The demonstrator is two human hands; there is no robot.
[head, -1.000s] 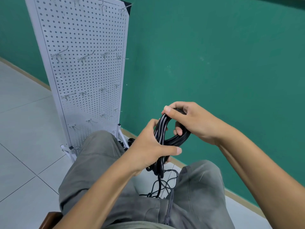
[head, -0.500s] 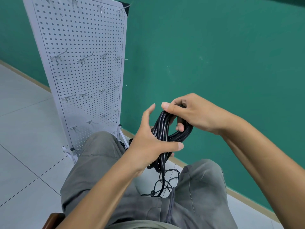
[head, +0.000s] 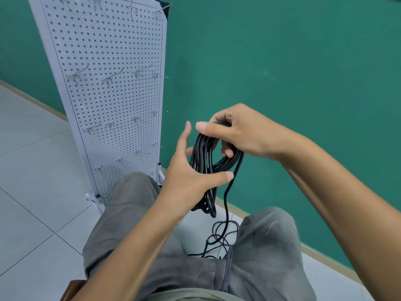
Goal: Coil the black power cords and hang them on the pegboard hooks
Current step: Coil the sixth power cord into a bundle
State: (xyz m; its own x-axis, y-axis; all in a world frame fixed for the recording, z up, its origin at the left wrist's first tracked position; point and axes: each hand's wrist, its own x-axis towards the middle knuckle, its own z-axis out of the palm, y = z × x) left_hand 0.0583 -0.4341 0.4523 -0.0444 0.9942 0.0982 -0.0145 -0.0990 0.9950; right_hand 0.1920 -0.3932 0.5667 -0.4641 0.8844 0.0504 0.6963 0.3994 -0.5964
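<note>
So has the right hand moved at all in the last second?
Yes. The right hand has risen with the coiled black cord, judged against the green wall's baseboard.

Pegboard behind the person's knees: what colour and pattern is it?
White pegboard, dotted with a regular grid of small holes; head view.

The light around me is even and soft, quite bright, with no strong direction I can name. The green wall (head: pixel 282 61) is lit evenly, and the floor tiles (head: pixel 32 170) look pale without glare. Shadows are weak; only a faint one lies under my left hand (head: pixel 191 177). The wide lens bends the pegboard (head: pixel 108 61) so it leans. The picture is sharp at the centre, and my forearms near the bottom edge look stretched.
</note>
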